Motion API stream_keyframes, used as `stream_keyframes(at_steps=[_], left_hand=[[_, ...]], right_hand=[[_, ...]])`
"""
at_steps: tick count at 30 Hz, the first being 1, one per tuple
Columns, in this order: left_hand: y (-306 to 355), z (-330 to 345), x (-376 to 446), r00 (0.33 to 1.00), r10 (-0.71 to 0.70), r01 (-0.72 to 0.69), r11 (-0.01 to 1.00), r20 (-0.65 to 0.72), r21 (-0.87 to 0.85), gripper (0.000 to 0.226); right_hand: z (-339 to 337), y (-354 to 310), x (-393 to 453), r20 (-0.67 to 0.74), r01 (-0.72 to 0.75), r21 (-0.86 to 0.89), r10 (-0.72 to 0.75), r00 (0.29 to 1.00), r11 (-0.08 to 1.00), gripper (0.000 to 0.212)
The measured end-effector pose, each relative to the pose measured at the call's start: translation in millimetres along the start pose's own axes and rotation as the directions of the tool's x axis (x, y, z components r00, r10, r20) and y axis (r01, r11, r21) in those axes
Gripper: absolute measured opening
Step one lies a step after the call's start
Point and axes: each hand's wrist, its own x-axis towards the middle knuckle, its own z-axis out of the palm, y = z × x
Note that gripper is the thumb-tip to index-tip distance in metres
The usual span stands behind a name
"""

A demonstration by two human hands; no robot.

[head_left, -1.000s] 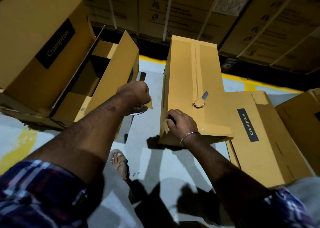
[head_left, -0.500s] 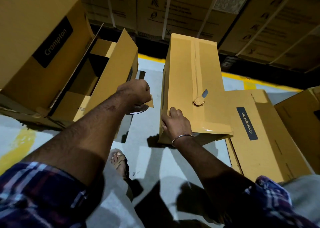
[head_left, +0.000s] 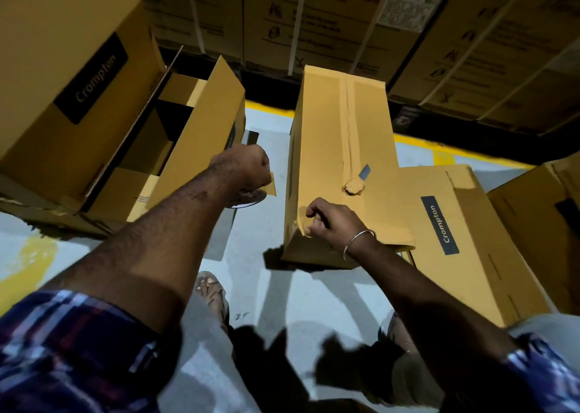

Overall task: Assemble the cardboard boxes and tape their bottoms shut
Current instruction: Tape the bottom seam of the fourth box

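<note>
One box taped along its seam, with the near end being finished and more boxes waiting.

Head view: the taped box [head_left: 332, 161] stands on the grey floor [head_left: 266, 123] in the middle, bottom up, a strip of brown tape [head_left: 346, 120] running down its centre seam to a crumpled wad near the close end. The right hand [head_left: 329, 224] has its fingers curled on the box's near left corner, pinching or pressing a tape end there (I cannot tell which). The left hand [head_left: 243, 169] is closed round the tape roll [head_left: 251, 197], held off the floor between this box and the open box [head_left: 175, 149] lying on its side at left. That one shows loose flaps, so I judge it not yet taped; a flattened box [head_left: 464, 240] lies at right, probably still to assemble.
</note>
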Motion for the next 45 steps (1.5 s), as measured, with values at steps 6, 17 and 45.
stream_keyframes(at_steps=[6,17,45], left_hand=[[-3.6,-3.0,-1.2,1.000,0.014,-0.014,1.000,0.012,0.004,0.013],[-1.2,0.1,3.2,1.000,0.014,-0.014,1.000,0.023,0.002,0.014],[0.7,5.6,8.6,0.994,0.034,-0.039,0.998,0.102,0.050,0.022]], right_hand=[[-1.3,-16.0,17.3,0.126,0.087,-0.350,-0.045,0.991,0.933,0.033],[9.0,-14.5,10.7,0.072,0.110,-0.420,-0.087,0.994,0.901,0.025],[-56.1,47.5,-3.3,0.270,0.165,-0.387,-0.060,0.961,0.907,0.029]])
